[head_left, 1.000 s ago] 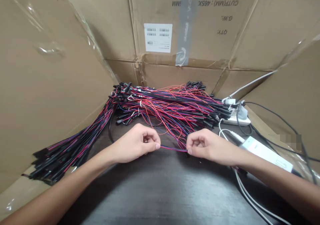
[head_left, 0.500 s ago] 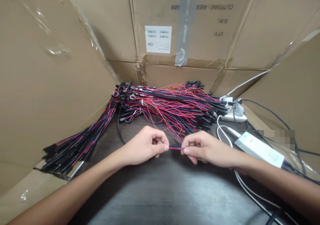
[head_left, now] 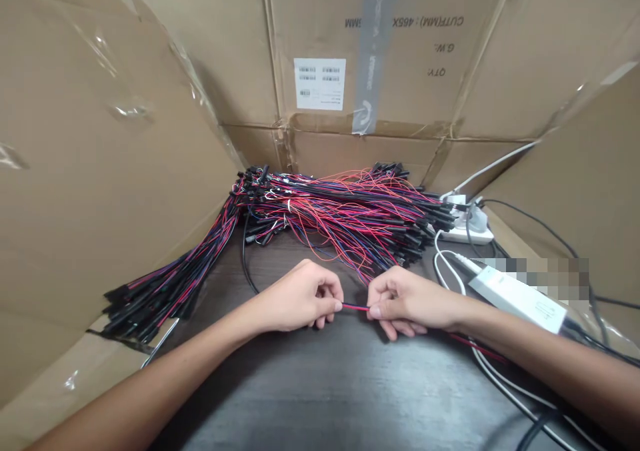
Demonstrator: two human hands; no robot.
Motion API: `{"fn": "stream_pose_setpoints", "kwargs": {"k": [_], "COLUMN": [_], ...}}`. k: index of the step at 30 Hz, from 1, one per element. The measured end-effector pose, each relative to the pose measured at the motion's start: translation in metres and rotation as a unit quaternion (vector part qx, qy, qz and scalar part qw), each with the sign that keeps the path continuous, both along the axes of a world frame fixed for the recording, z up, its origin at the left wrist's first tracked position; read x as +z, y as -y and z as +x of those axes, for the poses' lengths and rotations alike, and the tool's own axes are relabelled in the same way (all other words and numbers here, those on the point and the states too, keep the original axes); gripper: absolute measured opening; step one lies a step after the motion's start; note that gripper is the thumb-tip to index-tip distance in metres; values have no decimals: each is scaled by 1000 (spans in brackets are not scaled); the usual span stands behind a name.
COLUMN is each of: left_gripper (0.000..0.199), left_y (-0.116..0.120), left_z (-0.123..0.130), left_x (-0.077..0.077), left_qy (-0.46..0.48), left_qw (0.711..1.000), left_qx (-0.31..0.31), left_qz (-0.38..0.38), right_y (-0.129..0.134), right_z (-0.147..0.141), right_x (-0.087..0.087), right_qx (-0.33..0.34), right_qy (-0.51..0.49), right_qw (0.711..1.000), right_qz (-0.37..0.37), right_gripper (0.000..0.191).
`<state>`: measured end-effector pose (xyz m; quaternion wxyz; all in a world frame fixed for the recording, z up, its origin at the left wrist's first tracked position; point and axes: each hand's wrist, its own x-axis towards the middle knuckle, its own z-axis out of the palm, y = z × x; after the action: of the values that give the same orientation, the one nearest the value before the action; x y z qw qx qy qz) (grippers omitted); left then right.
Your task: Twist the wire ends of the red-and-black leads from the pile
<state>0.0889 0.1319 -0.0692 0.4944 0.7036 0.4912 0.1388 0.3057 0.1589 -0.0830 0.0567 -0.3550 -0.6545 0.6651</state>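
Note:
A thin red and dark wire pair [head_left: 355,307] is stretched between my two hands, just above the dark tabletop. My left hand [head_left: 303,297] pinches its left end between thumb and forefinger. On the other side, my right hand [head_left: 403,302] pinches the same wires, its other fingers curled below. More red wire [head_left: 480,348] shows beneath my right forearm; I cannot tell whether it belongs to the held pair. Right behind my hands lies a large pile of red, blue and black wire harnesses [head_left: 340,214] with black ends.
A second wire bundle [head_left: 150,297] fans out at left over cardboard. At right lie a white power strip [head_left: 470,236], a white power adapter [head_left: 520,297] and loose white and black cables [head_left: 510,387]. Cardboard walls [head_left: 320,11] enclose the back and sides of the table [head_left: 320,391].
Both hands have shifted slightly down and right in the picture, still pinching the wires. The view has moved a little, and more red wire shows under my right forearm.

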Motion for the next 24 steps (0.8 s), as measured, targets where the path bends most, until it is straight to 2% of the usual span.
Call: {"fn": "stream_pose_setpoints", "kwargs": {"k": [6, 19, 24], "left_gripper": [9, 9, 8], "left_y": [-2, -13, -13], "left_z": [0, -11, -14], "left_x": [-5, -12, -13], "left_qy": [4, 127, 158], "left_qw": [1000, 985, 976], "left_qx": [-1, -38, -45], "left_qz": [-11, -107, -144], "right_y": [0, 0, -3], "right_z": [0, 2, 4], "right_x": [-1, 1, 0], "right_qx": [-3, 25, 24], "right_qy": [7, 13, -8], "right_qw": [1000, 1000, 1000], "right_qz": [-12, 6, -16], "right_gripper": [14, 19, 19]}}
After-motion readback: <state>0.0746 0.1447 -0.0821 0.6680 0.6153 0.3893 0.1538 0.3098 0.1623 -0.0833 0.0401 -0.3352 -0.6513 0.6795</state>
